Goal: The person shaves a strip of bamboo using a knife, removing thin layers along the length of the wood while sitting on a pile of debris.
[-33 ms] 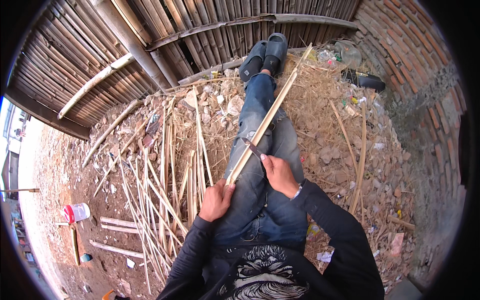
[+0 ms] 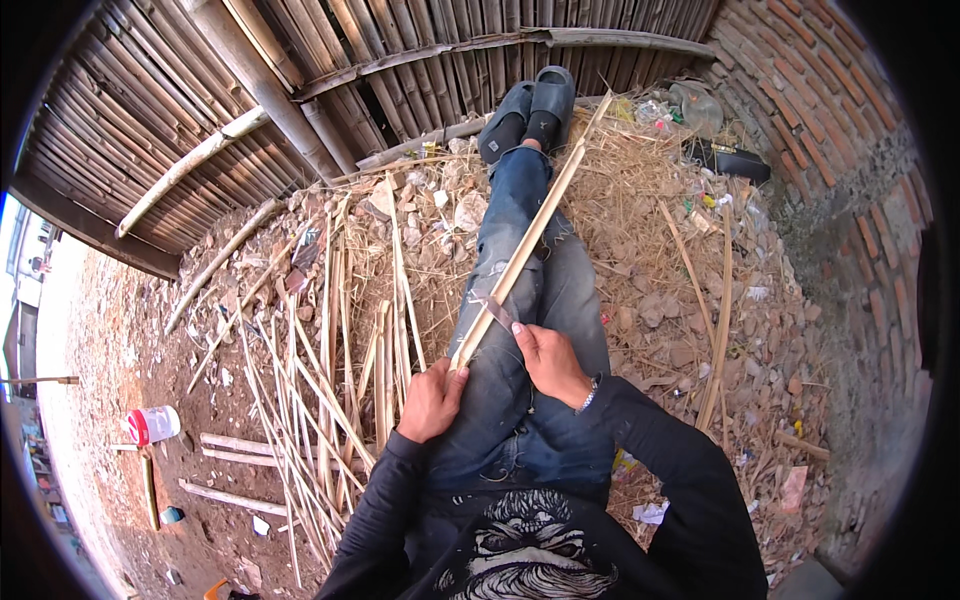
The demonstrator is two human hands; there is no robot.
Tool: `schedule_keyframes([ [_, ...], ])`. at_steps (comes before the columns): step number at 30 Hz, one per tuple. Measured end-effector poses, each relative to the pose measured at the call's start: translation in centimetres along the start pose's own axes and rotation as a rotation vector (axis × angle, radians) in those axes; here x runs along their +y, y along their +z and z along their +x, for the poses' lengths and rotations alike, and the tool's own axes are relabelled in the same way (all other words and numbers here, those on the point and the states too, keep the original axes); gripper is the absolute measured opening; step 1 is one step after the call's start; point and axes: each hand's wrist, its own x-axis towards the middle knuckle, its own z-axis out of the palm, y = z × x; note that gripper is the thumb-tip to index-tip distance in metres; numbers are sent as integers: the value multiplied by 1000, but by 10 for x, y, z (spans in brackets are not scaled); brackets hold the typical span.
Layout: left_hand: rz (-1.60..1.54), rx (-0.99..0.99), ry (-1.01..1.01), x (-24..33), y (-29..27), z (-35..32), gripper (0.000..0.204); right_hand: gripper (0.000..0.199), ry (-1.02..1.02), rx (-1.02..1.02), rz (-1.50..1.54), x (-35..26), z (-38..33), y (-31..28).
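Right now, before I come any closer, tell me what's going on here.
A seated person's left hand grips the near end of a long, pale, bamboo-like strip, which slants over outstretched legs in faded blue jeans. The right hand holds a short, dark metal blade across the strip, just ahead of the left hand. More loose, pale, narrow strips lie in a pile on the person's left.

Right, free room above rubble (image 2: 658,309); left, obstructive strip pile (image 2: 334,392)
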Motion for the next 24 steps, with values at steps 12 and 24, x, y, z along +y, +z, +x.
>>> schedule_keyframes([
  [12, -285, -36, -90, 22, -1, -15, 35, 49, 450, -80, 878, -27, 25, -52],
  [24, -363, 244, 191, 78, 85, 28, 37, 18, -48, 10, 890, -108, 26, -47],
])
